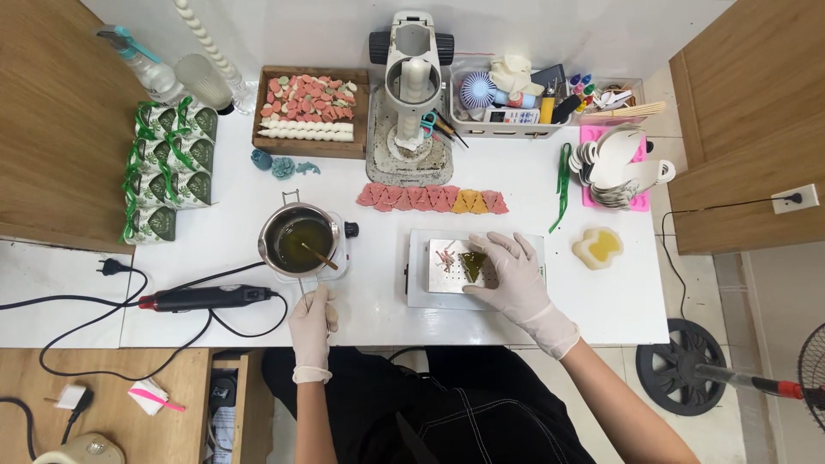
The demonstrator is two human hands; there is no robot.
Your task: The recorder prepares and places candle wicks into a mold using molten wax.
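Note:
My left hand point(311, 331), in a white glove, grips the wire handle of a small metal pot point(297, 239) that sits on a little white hotplate point(340, 249). The pot holds dark green liquid and a stirring stick. My right hand point(516, 279), also gloved, rests flat on a metal plate point(443, 266) atop a small white scale-like base point(417, 296). Its fingers touch a dark green triangular piece point(473, 265) lying on that plate. Small pink scraps lie beside the piece.
A row of pink and orange triangles point(432, 198) lies behind the plate. A black heat gun point(206, 298) and cords lie left. A wooden tray of pink shapes point(309, 107), green-ribboned boxes point(168, 167), a white press point(411, 86), a yellow mould point(598, 247) and an organiser point(516, 94) stand around.

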